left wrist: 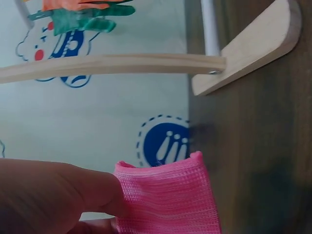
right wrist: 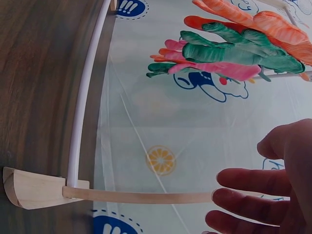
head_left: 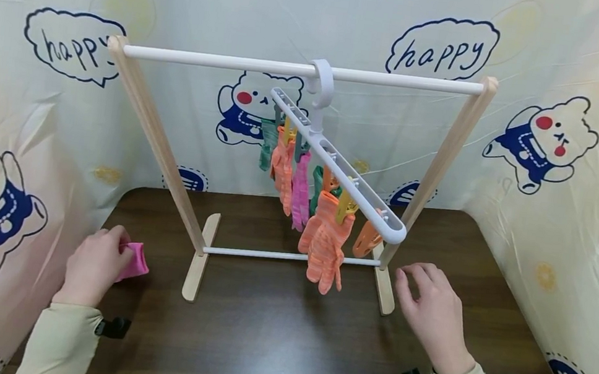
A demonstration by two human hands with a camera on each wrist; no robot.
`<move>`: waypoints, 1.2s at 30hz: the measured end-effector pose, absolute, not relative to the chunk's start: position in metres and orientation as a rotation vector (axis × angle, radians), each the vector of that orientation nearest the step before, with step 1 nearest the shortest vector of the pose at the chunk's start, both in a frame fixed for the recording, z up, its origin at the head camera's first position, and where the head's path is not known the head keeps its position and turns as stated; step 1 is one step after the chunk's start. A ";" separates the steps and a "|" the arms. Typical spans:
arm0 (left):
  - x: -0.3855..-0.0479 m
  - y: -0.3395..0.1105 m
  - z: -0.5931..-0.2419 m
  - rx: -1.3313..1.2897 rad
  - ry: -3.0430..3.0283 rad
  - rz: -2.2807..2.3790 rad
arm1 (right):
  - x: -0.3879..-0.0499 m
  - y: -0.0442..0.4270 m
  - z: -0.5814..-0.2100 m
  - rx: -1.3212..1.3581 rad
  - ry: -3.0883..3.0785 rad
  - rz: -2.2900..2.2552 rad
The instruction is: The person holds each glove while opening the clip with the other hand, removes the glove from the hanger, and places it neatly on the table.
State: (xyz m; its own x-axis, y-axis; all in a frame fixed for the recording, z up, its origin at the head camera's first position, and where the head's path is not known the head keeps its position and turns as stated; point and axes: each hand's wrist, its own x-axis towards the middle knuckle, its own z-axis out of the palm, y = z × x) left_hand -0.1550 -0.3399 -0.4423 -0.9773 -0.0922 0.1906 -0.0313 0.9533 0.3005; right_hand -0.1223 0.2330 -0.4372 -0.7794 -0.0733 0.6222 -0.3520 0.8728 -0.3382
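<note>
At the table's left side my left hand pinches a pink knitted piece; in the left wrist view the ribbed pink cloth stands out past the fingers. My right hand holds nothing, its fingers relaxed and apart, beside the right foot of the rack. From the rack's top bar hangs a white hanger, slanting toward the front right. Clips on it hold small gloves in green, orange and pink, among them an orange glove near the front. An orange clip hangs at its front end.
The wooden rack stands on a dark brown table, with a white lower bar between its feet. Behind and at both sides hangs a pale sheet printed with bears and lettering.
</note>
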 end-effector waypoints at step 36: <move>-0.166 -0.331 -0.486 0.171 -3.096 -0.518 | -0.128 0.237 -0.445 0.330 -2.428 0.586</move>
